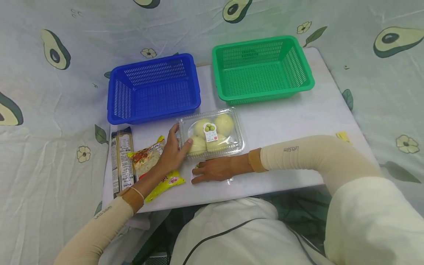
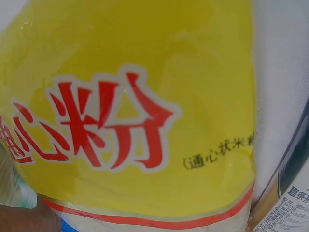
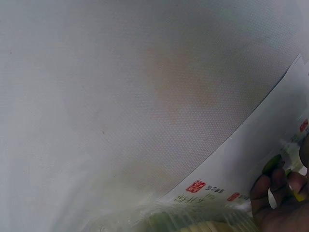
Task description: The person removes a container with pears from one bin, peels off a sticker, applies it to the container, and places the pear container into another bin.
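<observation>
My left hand point(image 1: 173, 152) grips the left end of a clear lidded plastic box point(image 1: 238, 141), thumb over its edge. Inside the box sit several round pale-green fruits point(image 1: 224, 124); a white label point(image 1: 211, 132) printed with green fruits is on its lid. Below the box, my right hand point(image 1: 218, 169) lies palm down over a white sheet of labels point(image 3: 270, 130). In the right wrist view its curled fingers point(image 3: 261, 191) hold the sheet by a green printed label. The hand hides most of the sheet from the head view.
A yellow bag of noodles point(image 1: 173, 180) lies under my left forearm, beside a long flat food packet point(image 1: 126, 162). Behind the box stand a blue basket point(image 1: 152, 118) and a green basket point(image 1: 265, 97). A small yellow piece point(image 1: 343, 137) lies near the table's right edge.
</observation>
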A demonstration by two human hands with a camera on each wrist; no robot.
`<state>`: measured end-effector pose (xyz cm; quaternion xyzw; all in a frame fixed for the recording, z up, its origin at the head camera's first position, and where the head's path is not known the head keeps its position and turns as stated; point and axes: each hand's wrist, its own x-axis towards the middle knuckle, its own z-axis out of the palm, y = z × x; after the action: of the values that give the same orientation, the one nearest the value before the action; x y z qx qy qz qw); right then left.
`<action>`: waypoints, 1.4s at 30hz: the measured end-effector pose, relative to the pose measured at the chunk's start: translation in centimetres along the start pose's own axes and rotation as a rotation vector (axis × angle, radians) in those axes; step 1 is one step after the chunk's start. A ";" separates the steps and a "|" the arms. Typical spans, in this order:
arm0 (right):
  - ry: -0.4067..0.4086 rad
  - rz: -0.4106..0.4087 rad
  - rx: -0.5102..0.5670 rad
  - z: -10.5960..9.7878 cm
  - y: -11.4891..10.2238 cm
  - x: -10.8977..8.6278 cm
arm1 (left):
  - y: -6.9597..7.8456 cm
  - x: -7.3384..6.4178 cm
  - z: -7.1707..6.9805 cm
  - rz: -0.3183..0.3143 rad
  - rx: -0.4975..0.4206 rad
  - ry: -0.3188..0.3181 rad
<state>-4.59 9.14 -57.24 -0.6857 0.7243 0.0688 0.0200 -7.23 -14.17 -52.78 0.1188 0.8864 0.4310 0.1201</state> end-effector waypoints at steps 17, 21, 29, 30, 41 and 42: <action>-0.114 -0.008 0.030 -3.6 -0.1 -0.3 | 0.1 -0.2 -0.2 -0.021 -0.008 -0.005; -0.050 -0.011 0.010 -1.6 0.0 -0.1 | 0.0 -0.3 -0.3 -0.021 -0.005 -0.013; -0.009 0.003 -0.055 0.1 0.0 0.1 | 0.0 0.0 -0.2 -0.008 -0.009 -0.019; -0.029 0.006 -0.045 -0.5 -0.1 0.0 | 0.0 0.0 -0.2 -0.005 -0.008 -0.018; -0.023 0.013 0.055 -0.4 0.2 -0.3 | 0.1 0.0 -0.1 -0.002 -0.004 -0.011; -0.026 0.014 0.061 -0.4 0.2 -0.3 | 0.1 0.0 -0.1 0.001 -0.003 -0.009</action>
<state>-4.73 9.37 -56.84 -0.6786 0.7307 0.0560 0.0498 -7.22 -14.20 -52.59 0.1211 0.8851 0.4319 0.1241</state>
